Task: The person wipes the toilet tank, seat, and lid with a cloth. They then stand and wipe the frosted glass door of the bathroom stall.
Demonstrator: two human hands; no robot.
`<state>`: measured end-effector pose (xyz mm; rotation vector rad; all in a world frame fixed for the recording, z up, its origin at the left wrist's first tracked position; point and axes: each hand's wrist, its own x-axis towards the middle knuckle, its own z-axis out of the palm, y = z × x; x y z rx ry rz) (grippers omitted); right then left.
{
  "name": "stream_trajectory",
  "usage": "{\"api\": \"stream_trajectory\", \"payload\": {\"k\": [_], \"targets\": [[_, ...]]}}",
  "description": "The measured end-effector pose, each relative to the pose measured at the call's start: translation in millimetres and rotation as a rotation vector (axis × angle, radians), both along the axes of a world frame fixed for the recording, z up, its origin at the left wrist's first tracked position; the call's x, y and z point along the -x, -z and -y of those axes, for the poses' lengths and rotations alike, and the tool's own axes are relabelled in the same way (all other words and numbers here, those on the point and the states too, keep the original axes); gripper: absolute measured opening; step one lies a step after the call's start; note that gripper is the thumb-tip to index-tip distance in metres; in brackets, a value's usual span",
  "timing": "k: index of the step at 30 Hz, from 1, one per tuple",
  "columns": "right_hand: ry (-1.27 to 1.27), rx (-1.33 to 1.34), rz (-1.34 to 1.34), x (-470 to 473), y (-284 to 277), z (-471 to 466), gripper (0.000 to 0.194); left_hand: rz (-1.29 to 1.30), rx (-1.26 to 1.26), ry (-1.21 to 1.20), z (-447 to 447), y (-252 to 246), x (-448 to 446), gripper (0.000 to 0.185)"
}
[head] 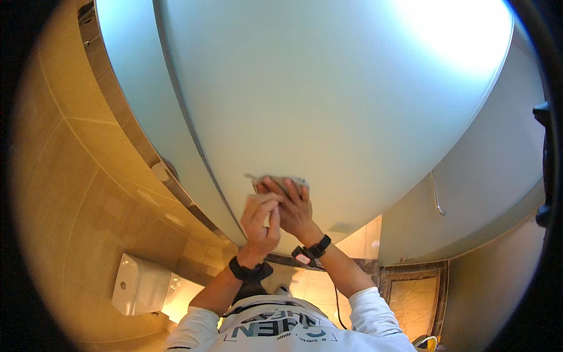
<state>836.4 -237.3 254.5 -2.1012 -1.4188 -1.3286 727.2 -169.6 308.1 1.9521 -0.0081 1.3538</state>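
Before me stands a large frosted glass panel (316, 110). My right hand (295, 211) presses a greyish folded cloth (281, 179) flat against its lower part, fingers spread over the cloth. Close beside it on the left, my left hand (260, 220) is raised with bent fingers that overlap the right hand's edge; whether it grips a corner of the cloth cannot be told. Both wrists wear black bands, and a small device sits on the right one.
A white toilet cistern (140, 285) stands at the lower left by the tiled wall (88, 185). A metal-edged frame (132, 119) runs left of the glass. At the right are a metal handle (436, 198) and a dark-bordered floor section (413, 299). A black cable (338, 308) hangs near my body.
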Motion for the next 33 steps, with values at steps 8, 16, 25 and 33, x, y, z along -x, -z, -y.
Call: {"api": "stream_trajectory", "payload": {"k": [8, 16, 25, 33], "targets": [[0.145, -0.109, 0.036, -8, 24, 37, 0.056, -0.183, -0.14, 0.054, 33, 22, 4, 0.021], [0.248, 0.184, 0.199, 21, 4, -49, 0.071, -0.17, -0.086, -0.362, -5, 37, 13, 0.017], [-0.123, 0.205, 0.028, 21, -2, -10, 0.064, -0.158, 0.081, -0.149, 1, 61, 36, 0.014], [-0.03, 0.22, 0.219, 22, -73, -60, 0.061, -0.213, 0.57, -0.173, -13, 81, 44, 0.018]]}}
